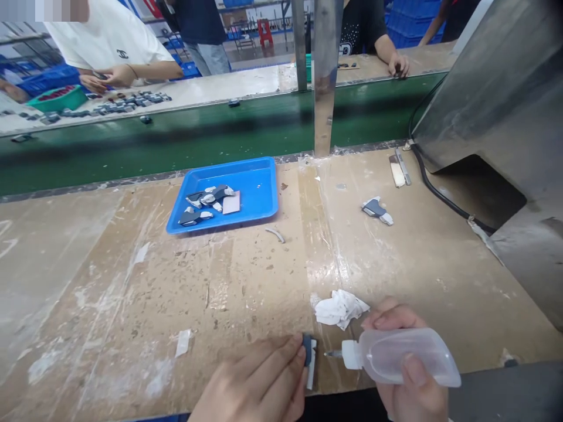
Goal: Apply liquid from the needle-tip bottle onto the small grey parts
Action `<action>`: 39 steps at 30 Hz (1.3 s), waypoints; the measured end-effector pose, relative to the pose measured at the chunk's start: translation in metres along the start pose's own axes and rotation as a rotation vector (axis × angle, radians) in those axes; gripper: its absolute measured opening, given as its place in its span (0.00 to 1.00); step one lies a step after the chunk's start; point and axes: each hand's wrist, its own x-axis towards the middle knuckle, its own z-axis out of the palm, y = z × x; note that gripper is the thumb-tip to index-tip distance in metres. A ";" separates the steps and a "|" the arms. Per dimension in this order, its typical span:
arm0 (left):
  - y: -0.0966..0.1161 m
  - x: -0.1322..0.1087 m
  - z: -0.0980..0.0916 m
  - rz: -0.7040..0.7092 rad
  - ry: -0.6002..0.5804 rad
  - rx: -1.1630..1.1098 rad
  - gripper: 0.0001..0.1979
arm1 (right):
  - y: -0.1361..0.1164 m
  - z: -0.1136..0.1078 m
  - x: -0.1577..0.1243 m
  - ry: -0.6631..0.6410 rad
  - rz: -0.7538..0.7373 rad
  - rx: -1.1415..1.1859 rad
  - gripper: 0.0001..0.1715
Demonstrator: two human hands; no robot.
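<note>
A small part (pixel 309 351) is being pinched by the left hand (pixel 255 384) on the bench (pixel 109 305). A bottle (pixel 402 356) is being gripped by the right hand (pixel 409 363), its nozzle just beside the part.

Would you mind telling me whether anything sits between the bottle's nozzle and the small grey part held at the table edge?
Nothing visible does. The right hand aims the squeeze bottle at the grey part pinched by the left hand; the crumpled tissue lies behind that gap.

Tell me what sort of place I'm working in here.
Likely a factory assembly line: a green conveyor belt runs past the worn workbench, a blue tray holds small parts, and other workers sort pieces across the belt.
</note>
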 end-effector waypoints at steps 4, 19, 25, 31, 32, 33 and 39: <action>-0.010 0.009 0.000 -0.086 0.027 -0.218 0.08 | 0.000 -0.001 -0.002 0.022 0.025 -0.004 0.18; -0.023 0.017 0.005 -0.245 0.008 -0.555 0.11 | -0.018 0.013 0.006 -0.016 -0.144 -0.273 0.24; -0.024 0.013 0.009 -0.279 0.039 -0.613 0.10 | -0.018 0.015 0.010 -0.047 -0.216 -0.335 0.25; -0.023 0.014 0.009 -0.323 0.026 -0.649 0.11 | -0.017 0.015 0.004 -0.062 -0.226 -0.314 0.23; -0.023 0.014 0.009 -0.329 0.026 -0.652 0.11 | -0.017 0.015 0.003 -0.062 -0.219 -0.306 0.22; -0.023 0.014 0.009 -0.334 0.029 -0.656 0.11 | -0.017 0.015 0.001 -0.063 -0.211 -0.299 0.22; -0.023 0.011 0.011 -0.340 0.038 -0.663 0.10 | -0.015 0.014 -0.001 -0.050 -0.187 -0.282 0.20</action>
